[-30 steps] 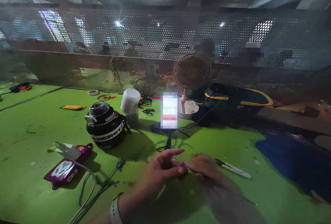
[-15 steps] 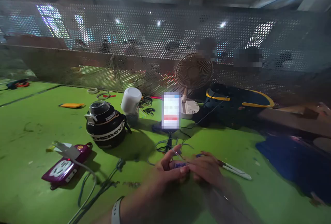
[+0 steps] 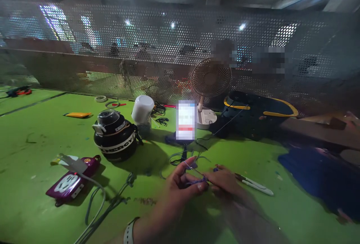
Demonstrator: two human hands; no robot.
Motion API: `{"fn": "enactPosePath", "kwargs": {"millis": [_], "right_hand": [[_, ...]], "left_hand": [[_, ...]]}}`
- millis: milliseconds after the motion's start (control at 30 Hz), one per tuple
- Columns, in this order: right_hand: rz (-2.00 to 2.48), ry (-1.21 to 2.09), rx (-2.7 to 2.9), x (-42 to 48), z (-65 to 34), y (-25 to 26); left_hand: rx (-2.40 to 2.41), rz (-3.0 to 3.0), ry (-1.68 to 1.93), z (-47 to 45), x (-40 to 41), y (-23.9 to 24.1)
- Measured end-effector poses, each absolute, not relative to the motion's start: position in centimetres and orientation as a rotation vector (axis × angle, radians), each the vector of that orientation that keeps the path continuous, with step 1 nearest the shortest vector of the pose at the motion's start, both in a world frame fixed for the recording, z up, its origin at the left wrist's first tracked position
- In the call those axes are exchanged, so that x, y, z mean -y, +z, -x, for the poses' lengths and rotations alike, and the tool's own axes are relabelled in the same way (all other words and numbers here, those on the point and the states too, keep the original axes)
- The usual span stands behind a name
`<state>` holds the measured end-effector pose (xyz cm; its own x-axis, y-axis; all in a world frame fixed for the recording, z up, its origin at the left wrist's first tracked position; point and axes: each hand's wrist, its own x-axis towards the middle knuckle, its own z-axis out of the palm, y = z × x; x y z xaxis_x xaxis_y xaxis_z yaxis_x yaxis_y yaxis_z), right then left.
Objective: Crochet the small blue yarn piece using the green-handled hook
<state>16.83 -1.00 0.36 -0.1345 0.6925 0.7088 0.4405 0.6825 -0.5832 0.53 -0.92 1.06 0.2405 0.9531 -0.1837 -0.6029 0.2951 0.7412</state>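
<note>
Ahead, left hand [image 3: 180, 186], tabletop [image 3: 33, 150], perforated screen [image 3: 112, 45]

— Dim overall?
— Dim. Lit from above; threw a hard shadow right of the black jar [image 3: 115, 139] and another under the left hand [image 3: 180, 187].
— Glare anywhere?
— Burned white on the phone screen [image 3: 185, 120], sparkled through the perforated panel [image 3: 168, 48], streaked blue across the top right corner.
— Sharp, at least?
— Hardly. Smeared the right hand [image 3: 227, 186] and the purple cord [image 3: 197, 181]; bent and softened toward the edges.
</note>
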Motion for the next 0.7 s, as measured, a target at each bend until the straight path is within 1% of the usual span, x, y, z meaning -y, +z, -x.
{"fn": "enactPosePath", "kwargs": {"millis": [100,267,367,433,533,600,700], "right_hand": [[0.999,0.299,1.752,1.2,-16.9,0.0],[0.938,0.233,1.909,0.9,-17.2,0.5],[0.811,-0.045,2.074,1.1,-17.3,1.0],[0.766,-0.281,2.153,1.3,-17.4,1.1],[0.743,-0.478,2.141,1.2,-17.8,1.1],[0.727,-0.5,2.13,0.9,-18.1,1.2],[0.692,-0.372,2.13,0.6,-18.5,1.3]], "left_hand": [[-0.737,-0.63,1.165,-0.4,0.7,1.0],[-0.86,-0.843,1.251,-0.1,0.6,0.8],[-0.937,-0.922,1.299,-0.2,0.8,0.7],[-0.851,-0.865,1.287,-0.3,0.8,0.4],[-0.638,-0.741,1.203,-0.4,0.6,-0.1],[-0.558,-0.711,1.13,-0.2,0.4,-0.3],[-0.544,-0.698,1.068,0.3,0.0,0.1]]}}
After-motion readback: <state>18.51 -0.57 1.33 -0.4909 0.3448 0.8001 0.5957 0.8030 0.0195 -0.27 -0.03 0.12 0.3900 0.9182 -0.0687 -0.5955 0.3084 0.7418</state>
